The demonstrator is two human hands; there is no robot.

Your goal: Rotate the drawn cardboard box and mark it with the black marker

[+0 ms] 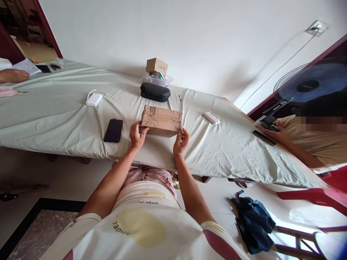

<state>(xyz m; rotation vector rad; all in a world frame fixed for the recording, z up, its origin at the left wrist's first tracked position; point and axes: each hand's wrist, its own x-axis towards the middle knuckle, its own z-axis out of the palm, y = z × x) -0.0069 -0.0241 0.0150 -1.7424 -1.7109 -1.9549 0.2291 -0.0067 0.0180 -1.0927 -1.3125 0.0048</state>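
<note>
A brown cardboard box (162, 120) with dark scribbled line drawings is between my two hands over the cloth-covered table (65, 119). My left hand (137, 135) grips its near left corner, thumb on the front face. At the near right corner, my right hand (181, 142) pinches the edge between thumb and fingers. The box's underside is hidden, so I cannot tell whether it rests on the cloth. Just left of my left hand lies a black smartphone (113, 130). Behind the box sits a black zippered case (155, 92).
A white power bank (93, 99) lies left, another white device (211, 118) right. At the back, a clear plastic tub (146, 78) carries a small carton (156, 66). A person's hand (277, 134) holds a dark device at right, near a fan (306, 86); another person's hand (14, 75) shows far left.
</note>
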